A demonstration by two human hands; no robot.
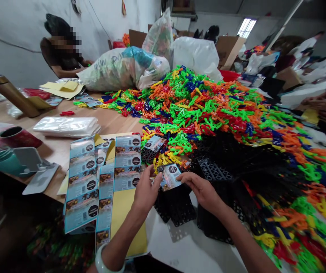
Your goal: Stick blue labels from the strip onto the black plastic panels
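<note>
Between my hands is a blue printed label [170, 177] with a black octagon mark, over black perforated plastic pieces [181, 208]. My left hand [148, 186] pinches the label's left edge, and the fingers of my right hand [198, 186] grip its right edge. Close to the left wrist lie strips of joined blue labels [127, 161] and a yellow backing sheet [130, 220]. Just beyond my left fingers, another label [155, 143] rests on a black plastic piece. Stacked black plastic grids [215, 170] lie past my right hand.
A big heap of coloured plastic figures [185, 102] spreads across the table. Filled sacks [117, 68] stand behind it. On the left are a tilted thermos [13, 94], clear plastic bags [67, 126], a red mug [19, 137] and a phone stand [40, 178]. A co-worker [63, 49] sits at the far left.
</note>
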